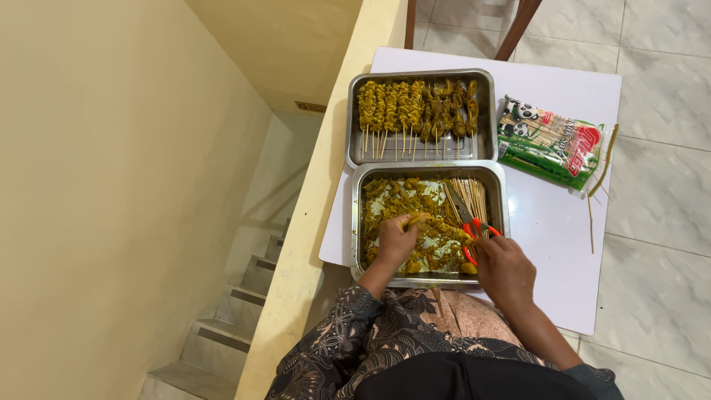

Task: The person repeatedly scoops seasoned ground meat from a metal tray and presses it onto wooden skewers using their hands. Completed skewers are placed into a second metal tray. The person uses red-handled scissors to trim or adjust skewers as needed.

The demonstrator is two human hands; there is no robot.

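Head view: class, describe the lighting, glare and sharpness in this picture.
Head view: soft, even light with faint shadows; mild glare on the steel rim of the near tray and the white table; the left hand and right hand look sharp; straight edges bow slightly toward the corners.

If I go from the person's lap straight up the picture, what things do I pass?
Left hand in the near tray of yellow meat pieces → far tray with finished skewers → chair legs on the tiled floor.
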